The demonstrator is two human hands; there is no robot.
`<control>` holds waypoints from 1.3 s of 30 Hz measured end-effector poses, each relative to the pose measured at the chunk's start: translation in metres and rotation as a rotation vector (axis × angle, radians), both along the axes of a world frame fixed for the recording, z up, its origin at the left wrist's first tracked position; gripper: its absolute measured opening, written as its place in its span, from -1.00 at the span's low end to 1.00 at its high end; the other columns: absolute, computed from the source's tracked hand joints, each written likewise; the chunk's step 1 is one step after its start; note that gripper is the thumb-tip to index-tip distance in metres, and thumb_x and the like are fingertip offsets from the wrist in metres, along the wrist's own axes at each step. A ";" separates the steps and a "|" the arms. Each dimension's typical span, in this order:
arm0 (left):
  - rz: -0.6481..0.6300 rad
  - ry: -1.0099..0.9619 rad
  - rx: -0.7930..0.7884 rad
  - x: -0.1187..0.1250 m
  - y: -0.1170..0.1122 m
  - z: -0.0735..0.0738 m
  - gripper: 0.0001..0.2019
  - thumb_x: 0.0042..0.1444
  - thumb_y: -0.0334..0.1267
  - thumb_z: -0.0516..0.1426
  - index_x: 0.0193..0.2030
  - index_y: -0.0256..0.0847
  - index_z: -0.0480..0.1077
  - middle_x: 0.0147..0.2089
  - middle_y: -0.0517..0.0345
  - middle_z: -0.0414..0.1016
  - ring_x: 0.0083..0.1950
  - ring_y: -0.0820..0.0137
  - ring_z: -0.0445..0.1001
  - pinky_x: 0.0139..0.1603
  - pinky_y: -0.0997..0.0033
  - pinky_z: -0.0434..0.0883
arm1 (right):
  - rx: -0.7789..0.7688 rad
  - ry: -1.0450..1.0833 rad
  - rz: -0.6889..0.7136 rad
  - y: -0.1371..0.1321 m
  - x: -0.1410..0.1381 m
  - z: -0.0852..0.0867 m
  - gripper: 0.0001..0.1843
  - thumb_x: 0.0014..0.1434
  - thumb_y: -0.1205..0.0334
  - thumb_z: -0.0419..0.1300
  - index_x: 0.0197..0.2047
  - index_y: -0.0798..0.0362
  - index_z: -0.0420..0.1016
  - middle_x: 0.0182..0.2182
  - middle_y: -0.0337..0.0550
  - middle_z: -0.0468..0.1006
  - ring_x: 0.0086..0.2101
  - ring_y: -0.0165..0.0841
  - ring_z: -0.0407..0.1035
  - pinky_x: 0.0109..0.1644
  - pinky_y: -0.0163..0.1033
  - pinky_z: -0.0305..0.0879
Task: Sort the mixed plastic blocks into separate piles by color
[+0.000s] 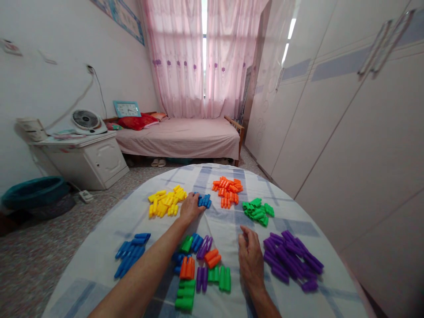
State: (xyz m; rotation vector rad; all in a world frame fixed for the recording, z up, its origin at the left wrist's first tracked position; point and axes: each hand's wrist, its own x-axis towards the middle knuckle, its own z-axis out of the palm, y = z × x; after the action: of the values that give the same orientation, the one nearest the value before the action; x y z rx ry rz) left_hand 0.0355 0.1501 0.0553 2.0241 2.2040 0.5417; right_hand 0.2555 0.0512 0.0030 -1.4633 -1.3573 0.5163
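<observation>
My left hand (pixel 191 208) reaches to the far middle of the round table. Its thumb and fingers close around blue plastic pieces (pixel 206 201), partly hidden by the hand. Beside it lies a pile of yellow plastic pieces (pixel 167 202). My right hand (pixel 251 254) rests on the cloth with nothing in it, its index finger stretched out and the others loosely bent. Purple plastic pieces (pixel 291 256) lie right of it, and green ones (pixel 256 211) just beyond. Between my forearms is a mixed group with orange pieces (pixel 187 267), plus green, purple and blue ones.
A checked tablecloth (pixel 228 304) covers the table. Orange pieces (pixel 228 190) form a pile at the back, and more blue pieces (pixel 131 254) lie left of my forearm. Beyond stand a bed (pixel 185 137), a white cabinet (pixel 99 161) with a fan, and wardrobes (pixel 331 132).
</observation>
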 end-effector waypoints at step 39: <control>-0.249 -0.315 -0.031 -0.017 -0.105 0.027 -0.67 -0.02 -0.18 0.13 -0.08 -0.19 0.43 -0.16 0.12 0.50 -0.12 0.35 0.46 -0.06 0.40 0.38 | 0.068 -0.172 0.048 0.001 0.000 -0.003 -0.62 0.08 0.22 -0.02 -0.07 0.08 0.42 -0.12 -0.03 0.48 -0.08 -0.23 0.33 0.08 -0.09 0.21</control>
State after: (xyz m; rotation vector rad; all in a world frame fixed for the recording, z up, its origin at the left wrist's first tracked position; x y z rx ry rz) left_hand 0.0186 0.0447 0.0819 1.9965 1.7431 0.7321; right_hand 0.2559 0.0525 0.0000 -1.4489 -1.5334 0.3770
